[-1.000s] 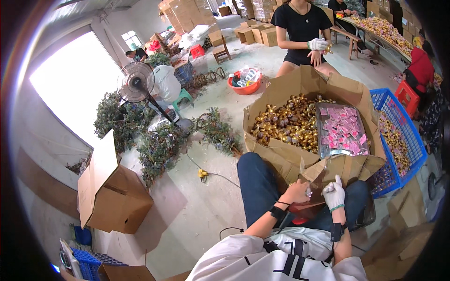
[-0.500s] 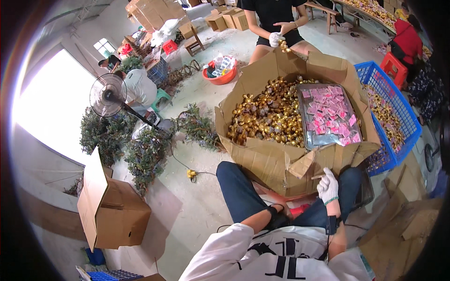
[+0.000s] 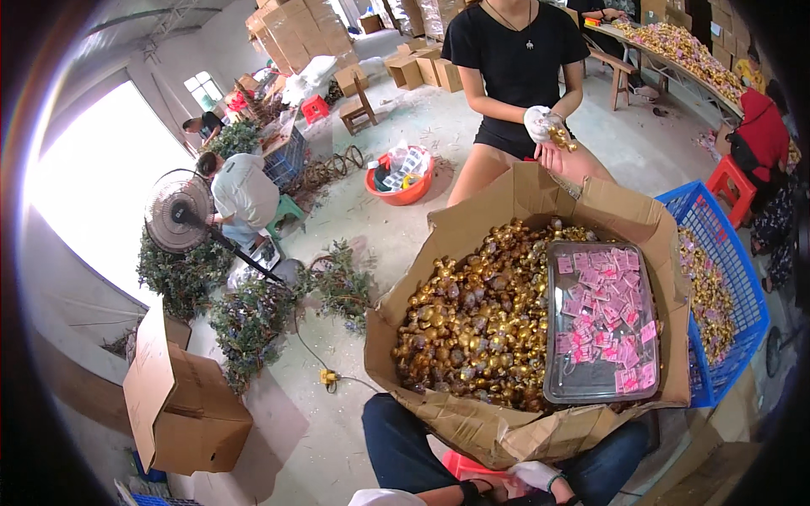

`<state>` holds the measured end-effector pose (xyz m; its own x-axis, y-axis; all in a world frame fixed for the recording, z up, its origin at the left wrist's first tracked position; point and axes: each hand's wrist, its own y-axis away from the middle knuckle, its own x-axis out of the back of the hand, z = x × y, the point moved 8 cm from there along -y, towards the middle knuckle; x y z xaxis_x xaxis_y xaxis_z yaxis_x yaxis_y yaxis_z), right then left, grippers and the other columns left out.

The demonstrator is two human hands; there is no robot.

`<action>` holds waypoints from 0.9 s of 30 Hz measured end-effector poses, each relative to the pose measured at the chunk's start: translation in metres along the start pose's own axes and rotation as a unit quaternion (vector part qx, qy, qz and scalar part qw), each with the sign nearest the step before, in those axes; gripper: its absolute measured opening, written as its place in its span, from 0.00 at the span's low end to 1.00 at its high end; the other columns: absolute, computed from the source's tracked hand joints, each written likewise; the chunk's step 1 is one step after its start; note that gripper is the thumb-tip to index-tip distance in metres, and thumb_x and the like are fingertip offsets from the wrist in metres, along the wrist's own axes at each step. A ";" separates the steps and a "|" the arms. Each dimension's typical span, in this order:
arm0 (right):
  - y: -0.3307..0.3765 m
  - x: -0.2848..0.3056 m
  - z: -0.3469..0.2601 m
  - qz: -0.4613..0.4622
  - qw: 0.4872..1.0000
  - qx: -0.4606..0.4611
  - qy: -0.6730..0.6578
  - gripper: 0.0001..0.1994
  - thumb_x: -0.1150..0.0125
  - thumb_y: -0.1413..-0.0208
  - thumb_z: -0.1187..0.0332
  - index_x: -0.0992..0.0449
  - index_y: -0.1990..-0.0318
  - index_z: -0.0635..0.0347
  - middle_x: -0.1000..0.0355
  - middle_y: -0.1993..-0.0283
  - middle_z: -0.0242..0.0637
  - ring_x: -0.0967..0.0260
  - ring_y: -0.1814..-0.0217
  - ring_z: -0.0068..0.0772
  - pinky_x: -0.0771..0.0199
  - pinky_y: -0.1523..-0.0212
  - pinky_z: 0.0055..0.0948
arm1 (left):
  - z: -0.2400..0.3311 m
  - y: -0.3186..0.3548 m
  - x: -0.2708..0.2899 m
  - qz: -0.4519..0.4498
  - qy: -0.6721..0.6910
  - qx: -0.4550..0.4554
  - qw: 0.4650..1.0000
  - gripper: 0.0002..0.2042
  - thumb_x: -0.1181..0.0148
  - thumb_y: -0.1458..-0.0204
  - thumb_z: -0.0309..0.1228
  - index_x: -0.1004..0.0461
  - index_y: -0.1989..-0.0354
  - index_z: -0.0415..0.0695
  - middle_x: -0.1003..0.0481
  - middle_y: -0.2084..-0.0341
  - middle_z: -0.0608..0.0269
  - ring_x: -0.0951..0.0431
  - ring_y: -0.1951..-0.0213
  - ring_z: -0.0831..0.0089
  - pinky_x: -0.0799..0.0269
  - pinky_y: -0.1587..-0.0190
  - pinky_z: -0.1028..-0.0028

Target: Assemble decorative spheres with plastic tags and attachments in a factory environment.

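At the lower edge, both my hands sit close together in my lap, just below the near wall of a big cardboard box (image 3: 451, 430). My right hand (image 3: 533, 475) wears a white glove, with a green band at the wrist. Beside it my left hand (image 3: 499, 487) looks bare, a black strap round its wrist. The fingers of both are too hidden to read. A red plastic thing (image 3: 462, 465) shows next to them, partly covered. Shiny gold baubles (image 3: 472, 320) fill the box. On them rests a clear plastic tray (image 3: 582, 386) holding small pink tags (image 3: 603, 295).
Across the box sits a person in black (image 3: 515, 67), whose gloved hand holds gold pieces. A blue crate (image 3: 726, 337) of ornaments stands right. Left are a fan (image 3: 179, 211), greenery (image 3: 249, 325), a cable connector (image 3: 328, 377) and an open carton (image 3: 198, 422). A red basin (image 3: 401, 196) lies beyond.
My right hand has come down from the box's near edge to beside my left hand. The view has tilted up, so the box appears lower. The person opposite has brought their hands together.
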<state>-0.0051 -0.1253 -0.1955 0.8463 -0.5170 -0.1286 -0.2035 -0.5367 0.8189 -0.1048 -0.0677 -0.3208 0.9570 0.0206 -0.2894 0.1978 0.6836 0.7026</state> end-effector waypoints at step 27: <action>0.079 0.056 -0.111 0.221 0.909 0.335 -0.110 0.09 0.51 0.40 0.71 0.26 0.58 0.64 0.27 0.65 0.36 0.28 0.65 0.29 0.28 0.67 0.28 | 0.143 0.239 0.075 0.461 -0.043 -0.252 0.850 0.22 0.36 0.56 0.39 0.28 0.56 0.38 0.23 0.66 0.55 0.25 0.64 0.65 0.28 0.58 0.67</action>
<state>0.0806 -0.1227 -0.0761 0.5050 -0.8622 -0.0385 -0.8163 -0.4917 0.3030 0.0440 -0.0074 -0.0817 0.6730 0.6775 0.2967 -0.7390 0.6329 0.2310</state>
